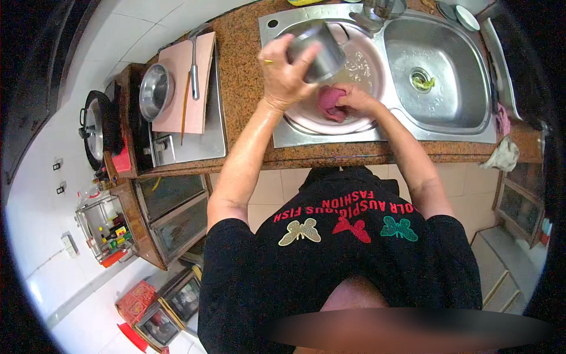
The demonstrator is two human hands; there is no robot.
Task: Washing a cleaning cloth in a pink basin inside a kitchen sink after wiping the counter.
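Note:
My left hand (285, 73) grips a stainless steel pot or cup (323, 55), blurred and tilted above the basin. Bunched in my right hand (359, 101) is a wet-looking pink cloth (330, 104), low inside the basin just below the metal vessel. The pale pink plastic basin (379, 66) sits in the left bowl of a double steel sink and holds some water. Whether the cloth touches the vessel cannot be made out.
Right of the basin, the other sink bowl (446, 48) has green scraps (424, 83) at its drain. A glass vessel (378, 9) stands behind. On the left are a pink cutting board (177, 88), a metal bowl (157, 92) and a lidded wok (95, 128). A rag (504, 155) hangs over the counter's edge.

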